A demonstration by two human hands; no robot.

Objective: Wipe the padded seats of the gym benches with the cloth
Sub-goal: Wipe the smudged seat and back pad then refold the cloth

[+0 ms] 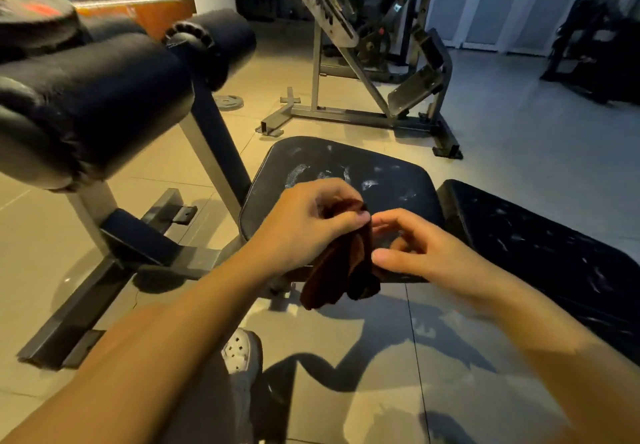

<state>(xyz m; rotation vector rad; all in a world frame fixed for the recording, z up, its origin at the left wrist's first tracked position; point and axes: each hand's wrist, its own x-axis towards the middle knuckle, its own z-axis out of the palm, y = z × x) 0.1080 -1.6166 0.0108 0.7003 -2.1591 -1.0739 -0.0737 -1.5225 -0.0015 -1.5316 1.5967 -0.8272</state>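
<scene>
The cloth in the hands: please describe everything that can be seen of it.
The cloth is dark, brownish-red where light reaches it, and looks soft, like towelling. It is bunched and folded, not spread out. The left hand grips its upper part, thumb and fingers curled round it, and the rest hangs down in loose folds. The right hand touches its side with the fingertips. It is held above the near edge of the black seat pad, not pressed onto it.

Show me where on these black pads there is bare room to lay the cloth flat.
The far half of the seat pad, between its far edge and the hands, is bare apart from white smears. The long pad to the right is bare too, though scuffed. The seat's near edge is crowded: the left hand pinches the hanging cloth there, the right hand beside it.
</scene>
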